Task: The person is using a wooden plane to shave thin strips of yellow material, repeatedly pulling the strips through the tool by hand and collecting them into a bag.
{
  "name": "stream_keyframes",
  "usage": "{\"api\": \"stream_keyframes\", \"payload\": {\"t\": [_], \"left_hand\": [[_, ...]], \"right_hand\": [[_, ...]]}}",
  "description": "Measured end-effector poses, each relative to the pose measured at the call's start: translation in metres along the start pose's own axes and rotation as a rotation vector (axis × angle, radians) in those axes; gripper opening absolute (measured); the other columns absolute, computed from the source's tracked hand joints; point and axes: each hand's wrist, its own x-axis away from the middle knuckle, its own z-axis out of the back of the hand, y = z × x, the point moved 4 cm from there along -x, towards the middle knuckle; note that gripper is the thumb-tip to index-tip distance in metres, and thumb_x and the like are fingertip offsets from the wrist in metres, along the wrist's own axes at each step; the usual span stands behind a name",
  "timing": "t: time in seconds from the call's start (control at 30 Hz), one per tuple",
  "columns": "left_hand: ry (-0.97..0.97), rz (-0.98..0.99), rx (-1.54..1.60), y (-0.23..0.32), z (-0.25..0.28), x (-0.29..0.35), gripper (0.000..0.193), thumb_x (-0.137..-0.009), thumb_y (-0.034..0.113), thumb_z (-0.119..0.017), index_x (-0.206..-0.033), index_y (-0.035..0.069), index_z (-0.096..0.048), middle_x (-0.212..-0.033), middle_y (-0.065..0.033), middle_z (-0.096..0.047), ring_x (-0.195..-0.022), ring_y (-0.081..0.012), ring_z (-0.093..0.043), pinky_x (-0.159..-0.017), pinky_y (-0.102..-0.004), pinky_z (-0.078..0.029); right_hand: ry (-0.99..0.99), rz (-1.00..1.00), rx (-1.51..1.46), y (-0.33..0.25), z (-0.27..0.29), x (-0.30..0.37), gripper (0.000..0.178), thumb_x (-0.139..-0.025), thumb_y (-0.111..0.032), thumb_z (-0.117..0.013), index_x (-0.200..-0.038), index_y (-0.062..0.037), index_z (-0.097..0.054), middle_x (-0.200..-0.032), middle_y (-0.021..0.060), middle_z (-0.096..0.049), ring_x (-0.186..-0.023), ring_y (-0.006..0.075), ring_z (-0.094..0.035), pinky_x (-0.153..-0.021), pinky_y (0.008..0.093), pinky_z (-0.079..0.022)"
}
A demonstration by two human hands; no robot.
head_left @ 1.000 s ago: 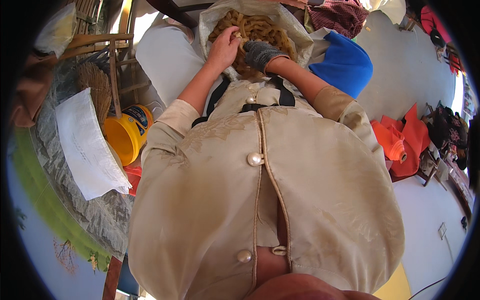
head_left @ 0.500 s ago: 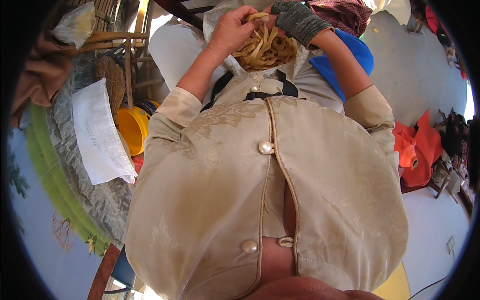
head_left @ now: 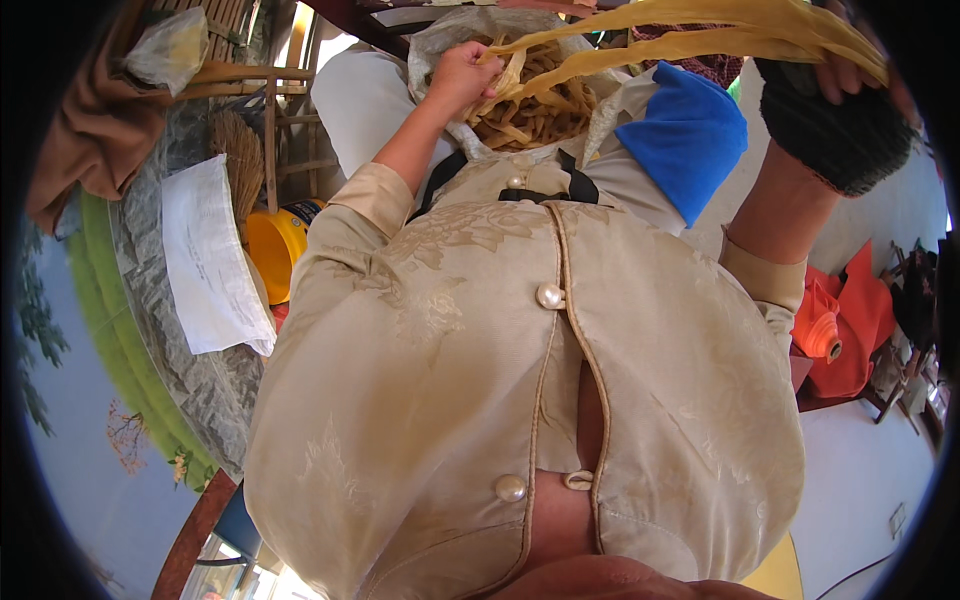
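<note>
Long, flat tan strips (head_left: 680, 40) stretch between my two hands. My left hand (head_left: 466, 78) is closed on one end, just above the left side of an open whitish sack (head_left: 432, 42). Far out to the right and raised, my right hand (head_left: 845, 110) wears a dark fingerless glove; its bare fingers are curled around the other end of the strips. A tangled heap of similar tan strips (head_left: 545, 120) fills the sack, which sits between my legs. What the strips are made of I cannot tell.
A blue cloth (head_left: 685, 140) lies over my right leg. To the left are a yellow bucket (head_left: 270, 250), a straw broom (head_left: 236, 150), a white cloth-like sheet (head_left: 212, 265) and a wooden chair frame (head_left: 270, 150). Red material (head_left: 855, 330) lies at the right.
My right hand has swung far to the right, drawing the strips out between the hands. My left hand has dropped slightly down and left. Earlier both hands were together above the sack.
</note>
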Motion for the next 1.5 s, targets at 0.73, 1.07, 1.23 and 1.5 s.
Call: {"api": "stream_keyframes", "payload": {"t": [0.73, 1.07, 1.23, 1.5], "left_hand": [[-0.005, -1.165, -0.634, 0.128, -0.015, 0.082, 0.021, -0.072, 0.0, -0.065, -0.09, 0.008, -0.061, -0.088, -0.0038, -0.062, -0.072, -0.0209, -0.058, -0.063, -0.0288, -0.048], [-0.341, 0.009, 0.556, 0.072, -0.002, 0.056, 0.059, -0.094, 0.049, -0.024, -0.111, 0.0, -0.052, -0.111, -0.0065, -0.056, -0.088, -0.0156, -0.056, -0.084, -0.0337, -0.044], [-0.179, 0.169, 1.052, 0.068, 0.014, 0.033, 0.043, -0.096, 0.034, -0.032, -0.114, -0.001, -0.048, -0.099, -0.0085, -0.059, -0.09, -0.0206, -0.057, -0.084, -0.0369, -0.046], [-0.209, -0.035, 0.8, 0.084, 0.016, 0.039, 0.04, -0.096, 0.036, -0.032, -0.09, 0.002, -0.052, -0.063, 0.0025, -0.038, -0.054, -0.0071, -0.034, -0.052, -0.0219, -0.033]], "right_hand": [[0.688, -0.581, 0.482, 0.237, 0.057, -0.02, 0.029, -0.085, -0.027, -0.059, -0.1, -0.0028, -0.056, -0.086, 0.0069, -0.063, -0.076, 0.0123, -0.059, -0.067, 0.0255, -0.047], [0.525, -0.487, 0.803, 0.218, 0.039, -0.035, 0.026, -0.084, -0.023, -0.059, -0.096, 0.0001, -0.062, -0.08, 0.0076, -0.063, -0.068, 0.0122, -0.06, -0.066, 0.0243, -0.048], [0.231, -0.78, 0.684, 0.236, 0.013, -0.016, 0.025, -0.082, -0.022, -0.061, -0.095, -0.0011, -0.062, -0.08, 0.0082, -0.063, -0.065, 0.013, -0.06, -0.065, 0.0251, -0.048], [0.309, -0.688, 1.152, 0.243, 0.035, -0.005, 0.042, -0.084, -0.041, -0.052, -0.099, -0.0027, -0.063, -0.08, 0.0089, -0.065, -0.078, 0.018, -0.061, -0.078, 0.0276, -0.045]]}}
